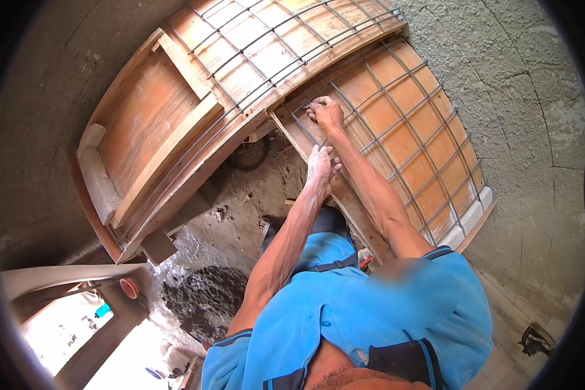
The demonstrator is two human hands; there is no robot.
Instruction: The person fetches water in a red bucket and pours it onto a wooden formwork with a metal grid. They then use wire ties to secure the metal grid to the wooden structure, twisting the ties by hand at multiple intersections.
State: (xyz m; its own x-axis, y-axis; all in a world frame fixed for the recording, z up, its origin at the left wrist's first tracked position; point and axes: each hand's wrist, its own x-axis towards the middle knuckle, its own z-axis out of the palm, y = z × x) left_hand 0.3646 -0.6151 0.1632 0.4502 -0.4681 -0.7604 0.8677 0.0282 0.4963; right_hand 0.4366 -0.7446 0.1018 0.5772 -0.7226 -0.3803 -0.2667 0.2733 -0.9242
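Note:
A grid of thin steel bars (406, 117) lies over an orange-brown plywood panel (387, 104) to the right. My right hand (326, 112) is at the grid's far left corner, its fingers closed on a steel bar. Nearer to me, my left hand (321, 169) is curled at the panel's left edge, where a short length of the same bar (303, 128) runs into its fingers. Exactly how the fingertips grip is too small to see. A wooden edge board (289, 133) runs along this side of the panel, beneath my hands.
A higher plywood platform (253, 62) with another bar grid stands beyond. Left of it is a timber-framed wooden box (153, 123). Rough grey plaster covers the right wall (520, 84). Below lies a dark heap of wet mortar or soil (205, 299), beside a bright opening.

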